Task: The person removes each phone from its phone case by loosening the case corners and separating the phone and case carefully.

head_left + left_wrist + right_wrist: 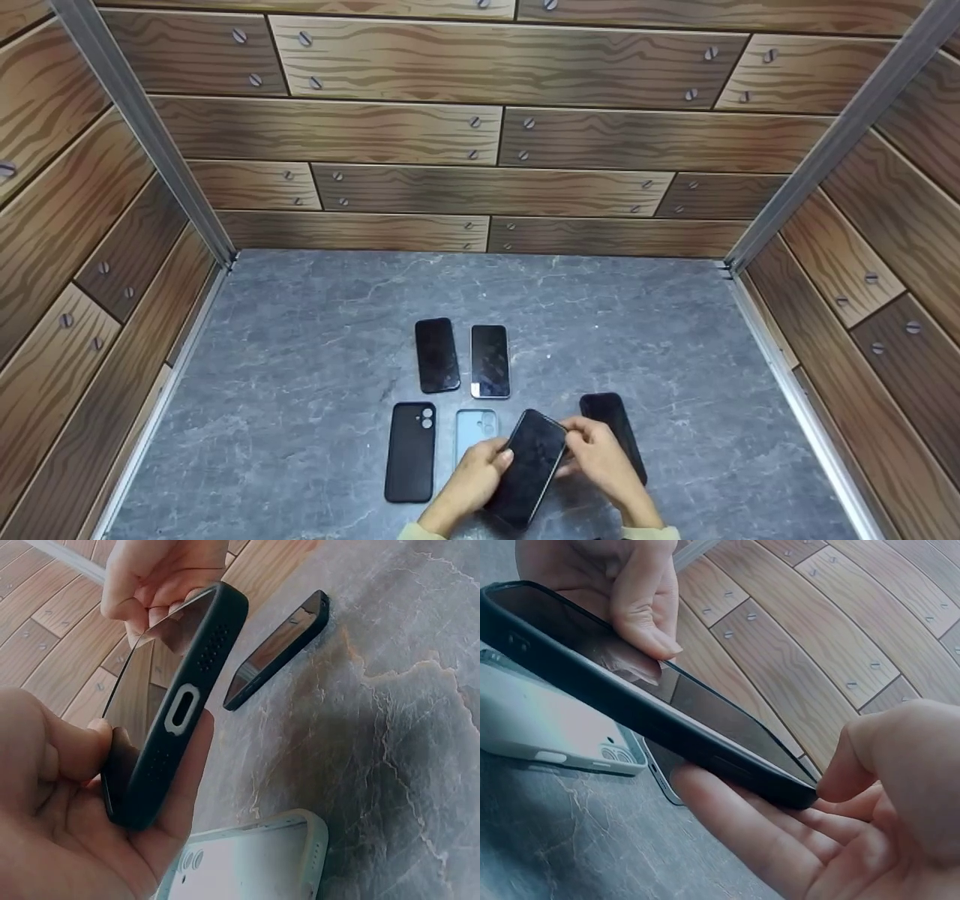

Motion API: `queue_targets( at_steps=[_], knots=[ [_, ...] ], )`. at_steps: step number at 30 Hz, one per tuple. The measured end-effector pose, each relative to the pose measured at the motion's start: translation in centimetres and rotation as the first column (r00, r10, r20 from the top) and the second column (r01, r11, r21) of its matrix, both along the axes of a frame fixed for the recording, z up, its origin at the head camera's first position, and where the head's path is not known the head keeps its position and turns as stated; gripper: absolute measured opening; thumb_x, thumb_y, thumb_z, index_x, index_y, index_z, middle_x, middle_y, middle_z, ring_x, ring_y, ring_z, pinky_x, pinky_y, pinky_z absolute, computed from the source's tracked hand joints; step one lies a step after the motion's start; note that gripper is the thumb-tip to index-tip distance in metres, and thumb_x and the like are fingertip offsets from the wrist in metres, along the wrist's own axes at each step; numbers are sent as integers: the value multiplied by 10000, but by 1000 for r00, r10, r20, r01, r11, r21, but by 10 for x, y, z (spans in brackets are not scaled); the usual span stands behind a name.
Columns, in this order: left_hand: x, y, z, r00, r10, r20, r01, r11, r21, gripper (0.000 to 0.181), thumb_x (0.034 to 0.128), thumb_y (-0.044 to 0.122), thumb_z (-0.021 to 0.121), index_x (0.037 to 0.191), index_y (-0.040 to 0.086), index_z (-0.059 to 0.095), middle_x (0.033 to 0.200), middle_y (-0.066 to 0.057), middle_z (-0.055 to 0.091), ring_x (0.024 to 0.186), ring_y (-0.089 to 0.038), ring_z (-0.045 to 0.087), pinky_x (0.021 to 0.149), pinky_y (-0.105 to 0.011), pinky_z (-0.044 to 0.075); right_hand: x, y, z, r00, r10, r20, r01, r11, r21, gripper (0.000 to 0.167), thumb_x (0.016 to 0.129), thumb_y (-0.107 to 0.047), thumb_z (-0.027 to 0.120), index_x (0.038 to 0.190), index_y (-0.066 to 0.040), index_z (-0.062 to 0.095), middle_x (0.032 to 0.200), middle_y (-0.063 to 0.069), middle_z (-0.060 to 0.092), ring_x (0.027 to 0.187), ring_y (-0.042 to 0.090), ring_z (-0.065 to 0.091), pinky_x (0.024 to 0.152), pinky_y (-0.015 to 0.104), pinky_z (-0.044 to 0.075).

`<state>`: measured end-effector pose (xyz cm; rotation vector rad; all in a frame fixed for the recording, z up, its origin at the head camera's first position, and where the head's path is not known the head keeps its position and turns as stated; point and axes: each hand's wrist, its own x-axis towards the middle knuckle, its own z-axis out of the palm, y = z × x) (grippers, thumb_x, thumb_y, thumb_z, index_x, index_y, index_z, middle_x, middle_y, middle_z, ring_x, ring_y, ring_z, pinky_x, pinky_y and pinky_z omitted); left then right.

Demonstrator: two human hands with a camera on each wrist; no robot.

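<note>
A phone (529, 466) in a dark case is held tilted above the table by both hands. The left hand (475, 475) grips its left side, thumb on the screen edge and fingers beneath. At its upper right corner the right hand (597, 459) pinches the edge, with fingers under the case. In the left wrist view the case's bottom end (182, 710) shows a port opening. Along one long side in the right wrist view, a light strip shows between the screen (705, 709) and the dark case (630, 716). A light blue case (475, 429) lies partly behind the left hand.
Two phones lie side by side farther back, one black (437, 355) and one with a silver edge (490, 361). An empty black case (409, 452) is at the left. Another dark phone (616, 431) lies beside the right hand. Wood-patterned walls (480, 135) enclose the grey table (300, 315).
</note>
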<state>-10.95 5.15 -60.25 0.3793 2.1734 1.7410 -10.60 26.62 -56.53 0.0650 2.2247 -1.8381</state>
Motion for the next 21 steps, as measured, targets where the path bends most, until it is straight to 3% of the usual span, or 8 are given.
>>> queue_targets(
  at_steps=[7, 16, 21],
  knots=[
    [-3, -4, 3, 998, -29, -52, 28, 999, -37, 181, 984, 145, 527, 978, 79, 696, 849, -19, 683, 766, -42, 565, 747, -228, 476, 1, -1, -2, 999, -7, -32, 6, 1000, -19, 305, 930, 30, 399, 1129, 143, 601, 905, 195, 693, 688, 266, 716, 662, 517, 602],
    [-4, -10, -3, 997, -61, 41, 58, 996, 62, 190, 996, 131, 508, 971, 46, 676, 755, -26, 652, 633, -48, 557, 627, -206, 480, 2, -2, -7, 1000, 18, -26, -20, 996, -89, 303, 942, 27, 396, 1141, 169, 573, 922, 182, 685, 720, 264, 712, 672, 501, 606],
    [-4, -11, -6, 994, -88, 59, 80, 989, 124, 205, 1004, 118, 488, 1006, 14, 664, 813, -50, 660, 684, -58, 555, 659, -199, 472, 2, -3, -9, 1000, -10, -8, 9, 989, -147, 273, 942, 13, 428, 1105, 174, 576, 888, 131, 675, 736, 222, 697, 668, 492, 610]
  ],
)
